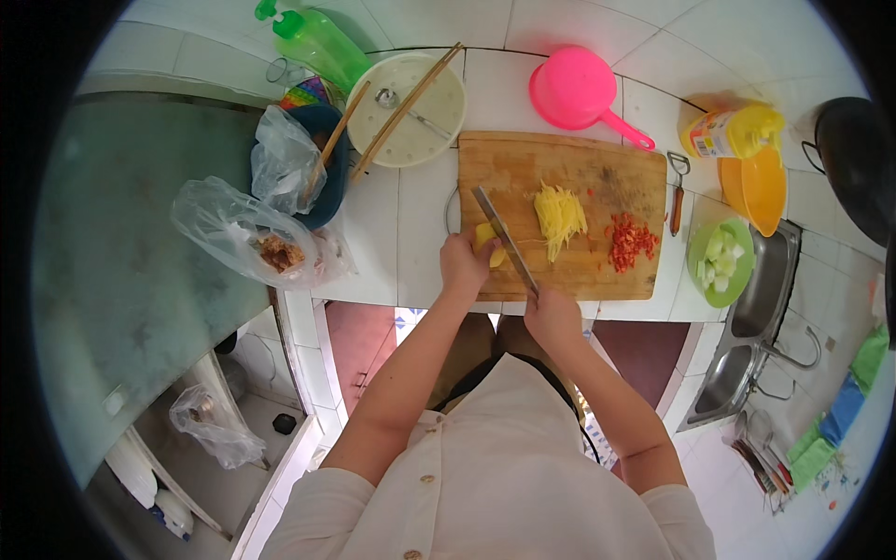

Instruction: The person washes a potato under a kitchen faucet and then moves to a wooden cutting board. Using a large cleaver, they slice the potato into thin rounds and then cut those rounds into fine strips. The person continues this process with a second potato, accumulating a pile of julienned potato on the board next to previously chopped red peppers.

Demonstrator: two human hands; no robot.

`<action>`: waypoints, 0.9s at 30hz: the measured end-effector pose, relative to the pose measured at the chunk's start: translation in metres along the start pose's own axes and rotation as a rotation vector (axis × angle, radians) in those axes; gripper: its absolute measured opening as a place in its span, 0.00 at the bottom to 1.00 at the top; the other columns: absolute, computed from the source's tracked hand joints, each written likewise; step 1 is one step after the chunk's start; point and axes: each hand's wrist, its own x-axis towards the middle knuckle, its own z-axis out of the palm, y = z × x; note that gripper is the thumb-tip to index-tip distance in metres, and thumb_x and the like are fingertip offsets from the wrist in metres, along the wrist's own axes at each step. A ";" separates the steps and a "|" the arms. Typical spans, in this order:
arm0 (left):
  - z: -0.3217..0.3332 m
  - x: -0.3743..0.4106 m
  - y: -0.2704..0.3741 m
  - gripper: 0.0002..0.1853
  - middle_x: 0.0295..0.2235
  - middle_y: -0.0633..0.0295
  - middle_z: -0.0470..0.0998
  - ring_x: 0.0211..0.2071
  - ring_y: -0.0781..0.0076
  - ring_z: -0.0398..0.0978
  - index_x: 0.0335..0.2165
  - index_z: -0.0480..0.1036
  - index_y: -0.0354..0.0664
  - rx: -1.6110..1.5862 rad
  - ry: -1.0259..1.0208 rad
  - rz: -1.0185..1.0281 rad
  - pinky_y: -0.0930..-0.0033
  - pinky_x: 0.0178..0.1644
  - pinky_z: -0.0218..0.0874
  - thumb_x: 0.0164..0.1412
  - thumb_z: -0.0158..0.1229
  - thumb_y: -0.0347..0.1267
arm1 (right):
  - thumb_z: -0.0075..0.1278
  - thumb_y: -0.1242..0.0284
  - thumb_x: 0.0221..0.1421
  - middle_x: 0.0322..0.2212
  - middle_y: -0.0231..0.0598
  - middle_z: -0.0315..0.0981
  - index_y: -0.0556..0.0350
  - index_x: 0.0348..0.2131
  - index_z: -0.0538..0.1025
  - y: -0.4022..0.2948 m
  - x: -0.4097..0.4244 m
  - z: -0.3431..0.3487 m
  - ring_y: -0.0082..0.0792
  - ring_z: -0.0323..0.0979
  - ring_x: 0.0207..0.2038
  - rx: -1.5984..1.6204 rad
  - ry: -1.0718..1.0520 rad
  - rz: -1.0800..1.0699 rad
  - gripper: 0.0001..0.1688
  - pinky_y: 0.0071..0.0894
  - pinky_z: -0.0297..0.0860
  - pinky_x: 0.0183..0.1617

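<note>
My left hand (463,262) grips a piece of peeled yellow vegetable, perhaps potato (484,236), at the left side of a wooden cutting board (518,157). In my right hand (554,318) is the handle of a kitchen knife (509,245), its blade slanting up and left just beside the piece. Right of the blade lies a heap of thin yellow shreds (558,215). Farther right on the board is a pile of chopped red bits (631,242), with a few strays around it.
Beyond the board are a pink ladle (575,87) and a peeler (677,192). A green bowl of pale chunks (721,260) stands right, near the steel sink (759,287). Left are a strainer lid with chopsticks (437,136) and plastic bags (238,231). The counter's front edge runs below the board.
</note>
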 end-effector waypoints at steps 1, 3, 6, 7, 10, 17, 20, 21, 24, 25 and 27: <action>-0.002 0.001 0.004 0.16 0.23 0.43 0.72 0.28 0.45 0.71 0.28 0.74 0.35 0.025 -0.025 -0.034 0.55 0.31 0.62 0.44 0.63 0.38 | 0.45 0.71 0.51 0.17 0.56 0.69 0.62 0.26 0.72 0.002 0.006 0.007 0.58 0.69 0.24 -0.015 -0.010 -0.004 0.11 0.52 0.65 0.29; -0.003 0.000 0.007 0.17 0.23 0.44 0.72 0.28 0.46 0.71 0.28 0.74 0.35 -0.007 -0.027 -0.030 0.55 0.31 0.62 0.44 0.64 0.38 | 0.46 0.71 0.50 0.17 0.56 0.69 0.62 0.26 0.72 0.001 0.016 0.015 0.58 0.69 0.24 -0.018 0.000 -0.002 0.10 0.52 0.65 0.29; -0.004 -0.001 0.004 0.17 0.24 0.44 0.72 0.28 0.46 0.71 0.29 0.74 0.36 0.004 -0.025 -0.021 0.55 0.32 0.61 0.44 0.64 0.38 | 0.46 0.70 0.50 0.17 0.56 0.69 0.62 0.25 0.72 -0.003 0.010 0.007 0.57 0.69 0.23 0.030 0.038 0.000 0.11 0.51 0.65 0.29; -0.004 -0.001 0.003 0.17 0.24 0.44 0.72 0.28 0.46 0.71 0.29 0.74 0.36 0.015 -0.023 -0.019 0.55 0.32 0.61 0.44 0.64 0.39 | 0.46 0.70 0.50 0.17 0.56 0.69 0.62 0.24 0.73 -0.005 0.005 -0.001 0.57 0.69 0.23 0.052 0.052 -0.002 0.11 0.51 0.66 0.29; -0.002 0.000 -0.001 0.17 0.25 0.44 0.71 0.28 0.47 0.70 0.28 0.74 0.35 -0.006 -0.012 0.007 0.56 0.31 0.61 0.45 0.64 0.39 | 0.46 0.69 0.50 0.17 0.57 0.69 0.63 0.23 0.72 -0.005 -0.007 -0.012 0.57 0.69 0.23 0.070 0.029 0.004 0.13 0.50 0.66 0.29; -0.001 -0.002 0.000 0.16 0.23 0.46 0.70 0.28 0.48 0.69 0.29 0.73 0.36 0.059 0.006 0.045 0.57 0.32 0.61 0.46 0.62 0.39 | 0.47 0.70 0.49 0.17 0.58 0.69 0.64 0.22 0.72 0.003 0.017 0.021 0.57 0.70 0.23 -0.003 0.041 -0.027 0.13 0.50 0.66 0.29; -0.003 -0.002 0.001 0.16 0.23 0.46 0.70 0.29 0.48 0.69 0.28 0.73 0.34 0.043 0.000 0.074 0.57 0.33 0.61 0.47 0.62 0.38 | 0.47 0.69 0.49 0.18 0.58 0.69 0.64 0.22 0.72 0.006 0.019 0.024 0.57 0.70 0.24 0.001 0.049 -0.032 0.13 0.50 0.66 0.29; -0.001 -0.003 -0.004 0.16 0.23 0.46 0.70 0.29 0.48 0.69 0.28 0.73 0.34 0.014 0.024 0.109 0.57 0.33 0.61 0.47 0.62 0.38 | 0.47 0.69 0.49 0.18 0.57 0.69 0.64 0.22 0.72 0.004 0.018 0.023 0.57 0.70 0.24 0.000 0.040 -0.023 0.13 0.50 0.66 0.29; -0.001 -0.005 -0.011 0.16 0.22 0.46 0.70 0.27 0.48 0.70 0.27 0.72 0.33 -0.024 0.021 0.158 0.57 0.31 0.61 0.47 0.61 0.37 | 0.46 0.69 0.50 0.18 0.57 0.70 0.64 0.24 0.72 0.001 0.017 0.020 0.56 0.70 0.24 -0.003 0.025 -0.003 0.13 0.50 0.66 0.29; -0.003 -0.006 -0.009 0.15 0.22 0.46 0.71 0.27 0.48 0.70 0.27 0.72 0.33 -0.028 0.005 0.164 0.57 0.31 0.61 0.46 0.61 0.37 | 0.46 0.69 0.50 0.18 0.57 0.70 0.64 0.24 0.72 0.001 0.017 0.019 0.56 0.70 0.24 -0.004 0.022 0.005 0.13 0.50 0.66 0.29; 0.001 -0.005 -0.010 0.15 0.21 0.47 0.71 0.26 0.48 0.70 0.27 0.72 0.34 -0.089 -0.010 0.134 0.57 0.29 0.61 0.46 0.62 0.36 | 0.46 0.69 0.50 0.18 0.57 0.70 0.63 0.25 0.73 0.002 0.013 0.015 0.56 0.70 0.24 0.021 0.030 -0.026 0.12 0.51 0.66 0.29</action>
